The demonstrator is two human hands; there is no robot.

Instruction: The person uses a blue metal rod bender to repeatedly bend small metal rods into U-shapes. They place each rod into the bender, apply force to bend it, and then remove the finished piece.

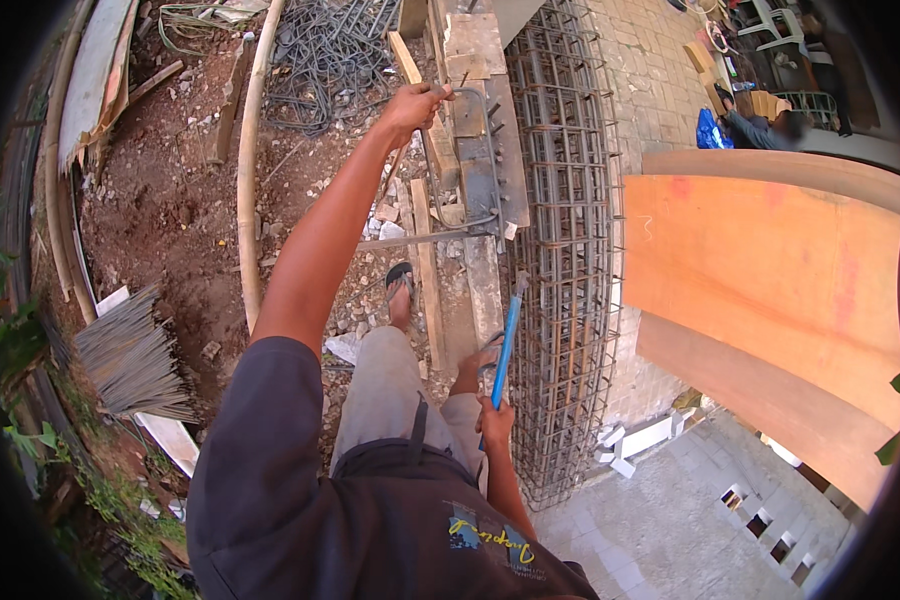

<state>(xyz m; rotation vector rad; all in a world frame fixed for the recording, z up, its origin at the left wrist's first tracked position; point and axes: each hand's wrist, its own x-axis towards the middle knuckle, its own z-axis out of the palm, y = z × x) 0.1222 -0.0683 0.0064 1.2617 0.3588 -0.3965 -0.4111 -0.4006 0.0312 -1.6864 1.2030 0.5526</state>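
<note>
Bar-bending in hand, apparently. Bent rebar (491,140) is pinched at one end by closed L hand (417,108), the rest over plank bench (511,160) just right of it. Blue-handled tool (507,345) is gripped by R hand (496,420), fist closed, head pointing fwd. Next: rebar prob. to be steadied, tool brought up to it.

My left hand (415,108) grasps a bent steel rod (487,118) over wooden planks (511,175), while my right hand (496,420) grips a blue-handled tool (507,345) beside a long rebar cage (570,200); an orange panel (770,270) spreads farther right.
</note>
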